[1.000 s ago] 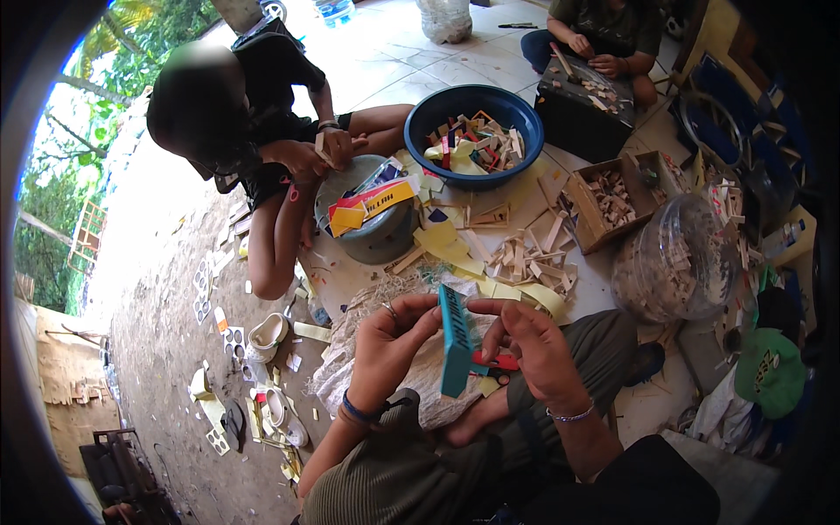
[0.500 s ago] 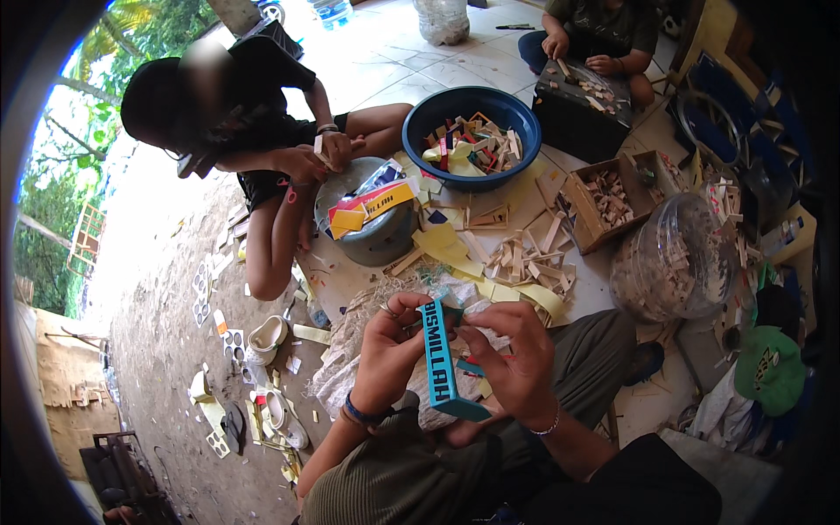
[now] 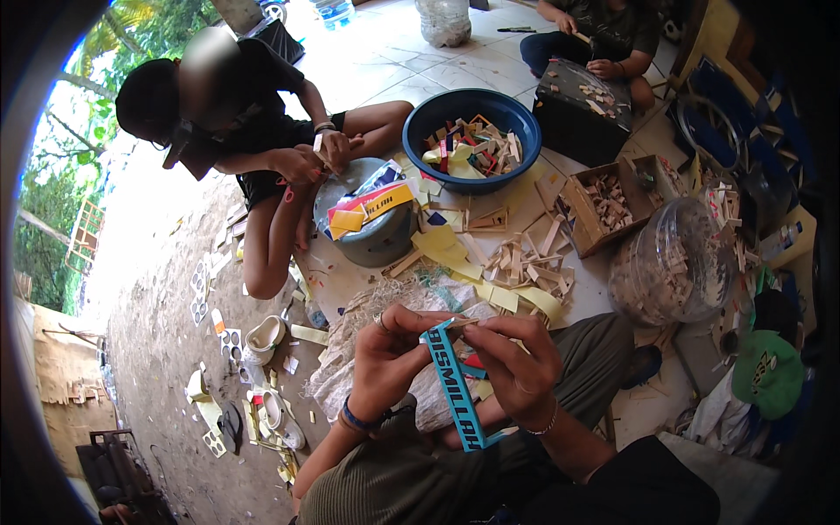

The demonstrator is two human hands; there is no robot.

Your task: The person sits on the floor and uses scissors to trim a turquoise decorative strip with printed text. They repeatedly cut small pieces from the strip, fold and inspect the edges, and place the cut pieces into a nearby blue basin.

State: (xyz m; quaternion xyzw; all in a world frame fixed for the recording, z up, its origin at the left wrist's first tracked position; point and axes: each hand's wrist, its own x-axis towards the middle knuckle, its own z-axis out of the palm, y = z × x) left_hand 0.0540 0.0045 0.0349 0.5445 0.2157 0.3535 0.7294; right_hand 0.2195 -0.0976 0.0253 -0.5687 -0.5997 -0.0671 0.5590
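A turquoise strip-sided wooden piece (image 3: 454, 390) with black lettering hangs tilted over my lap, its lower end turned toward the right. My left hand (image 3: 385, 357) pinches its upper end between thumb and fingers. My right hand (image 3: 518, 366) is closed at that same upper end, where a thin pale edge shows between the fingertips; I cannot tell exactly what it is. Another short turquoise piece and a red bit show behind the piece, partly hidden by my right hand. A whitish woven sack (image 3: 350, 337) lies beyond my left hand.
A blue basin (image 3: 532, 149) of wooden pieces stands ahead, beside an upturned grey bucket (image 3: 385, 241) bearing coloured sheets. Loose wood strips (image 3: 525, 267), a cardboard box (image 3: 588, 217) and a clear plastic tub (image 3: 669, 284) are to the right. Two people work opposite.
The turquoise piece has swung its lower end down and to the right. Both hands have drawn together at its top. The person at the far right has raised a stick-like tool.
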